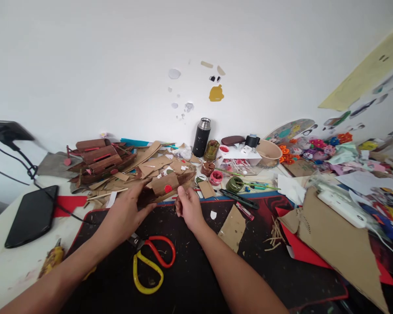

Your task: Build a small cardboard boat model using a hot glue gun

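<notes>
A brown cardboard model boat (165,185) with a curved roof and a round red patch is held just over the mat's back edge. My left hand (126,213) grips its left end, thumb below and fingers over the top. At the boat's near right side, my right hand (190,208) is closed, thumb against curled fingers; the fingertips are partly hidden. Scissors (147,257) with one red and one yellow handle lie on the mat below my left hand. Similar finished-looking brown boats (100,159) are stacked at the back left.
Cardboard scraps (153,163) lie heaped behind the hands. Paint jars (235,184), a black thermos (202,137) and a cutter knife (239,198) stand or lie beyond the dark mat (183,279). Right is a cardboard sheet (340,235) with a power strip (342,209); left, a black tablet (32,216).
</notes>
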Demonstrator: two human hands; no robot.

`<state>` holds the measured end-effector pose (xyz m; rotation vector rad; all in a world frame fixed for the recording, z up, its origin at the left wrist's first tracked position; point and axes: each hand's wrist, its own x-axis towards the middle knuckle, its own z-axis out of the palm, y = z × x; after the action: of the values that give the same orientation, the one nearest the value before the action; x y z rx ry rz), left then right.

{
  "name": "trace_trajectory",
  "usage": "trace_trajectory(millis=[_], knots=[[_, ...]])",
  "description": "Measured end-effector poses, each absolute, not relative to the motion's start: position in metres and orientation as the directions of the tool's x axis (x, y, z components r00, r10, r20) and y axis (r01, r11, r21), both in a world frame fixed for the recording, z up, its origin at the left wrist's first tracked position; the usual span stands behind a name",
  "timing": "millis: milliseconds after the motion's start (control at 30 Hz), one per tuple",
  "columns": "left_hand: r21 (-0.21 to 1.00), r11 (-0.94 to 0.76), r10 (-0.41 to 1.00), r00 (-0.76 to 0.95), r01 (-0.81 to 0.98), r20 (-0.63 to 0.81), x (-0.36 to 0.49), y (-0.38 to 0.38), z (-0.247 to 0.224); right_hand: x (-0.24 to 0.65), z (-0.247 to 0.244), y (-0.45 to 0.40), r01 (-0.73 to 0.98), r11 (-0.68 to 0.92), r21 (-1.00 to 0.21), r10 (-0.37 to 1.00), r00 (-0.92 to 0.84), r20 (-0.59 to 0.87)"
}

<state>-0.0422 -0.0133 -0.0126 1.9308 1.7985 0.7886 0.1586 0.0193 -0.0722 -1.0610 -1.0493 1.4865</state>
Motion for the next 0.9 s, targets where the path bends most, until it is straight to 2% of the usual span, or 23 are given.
trace_trajectory(millis=[200, 300, 367, 467, 567, 667, 767, 900], knots=[[0.519, -0.209, 0.964, 0.086, 0.829, 0.252, -0.039, -0.027, -0.016, 0.162, -0.069, 0.02, -0.31, -0.191, -0.931, 0.974, -0.177, -0.14], [0.499, -0.23, 0.96, 0.11, 0.836, 0.259, -0.036, -0.034, -0.018, 0.163, -0.066, 0.02, -0.344, -0.2, -0.917, 0.968, -0.217, -0.129], [0.523, -0.216, 0.967, 0.108, 0.824, 0.23, -0.035, -0.038, -0.018, 0.163, -0.065, 0.02, -0.37, -0.203, -0.907, 0.966, -0.226, -0.124], [0.63, -0.16, 0.986, 0.092, 0.76, 0.14, -0.034, -0.044, -0.015, 0.164, -0.066, 0.022, -0.389, -0.211, -0.897, 0.964, -0.232, -0.127], [0.803, -0.076, 0.992, 0.123, 0.592, 0.002, -0.036, -0.048, -0.007, 0.164, -0.067, 0.023, -0.399, -0.245, -0.883, 0.958, -0.24, -0.158], [0.959, 0.09, 0.979, 0.152, 0.268, -0.134, -0.037, -0.049, 0.001, 0.165, -0.067, 0.023, -0.411, -0.292, -0.864, 0.95, -0.228, -0.212], [0.959, 0.282, 0.956, 0.102, -0.038, -0.277, -0.033, -0.041, 0.005, 0.166, -0.066, 0.022, -0.398, -0.312, -0.862, 0.945, -0.224, -0.239], [0.875, 0.452, 0.885, 0.212, -0.175, -0.415, -0.023, -0.026, 0.002, 0.164, -0.066, 0.02, -0.374, -0.257, -0.891, 0.959, -0.212, -0.187]])
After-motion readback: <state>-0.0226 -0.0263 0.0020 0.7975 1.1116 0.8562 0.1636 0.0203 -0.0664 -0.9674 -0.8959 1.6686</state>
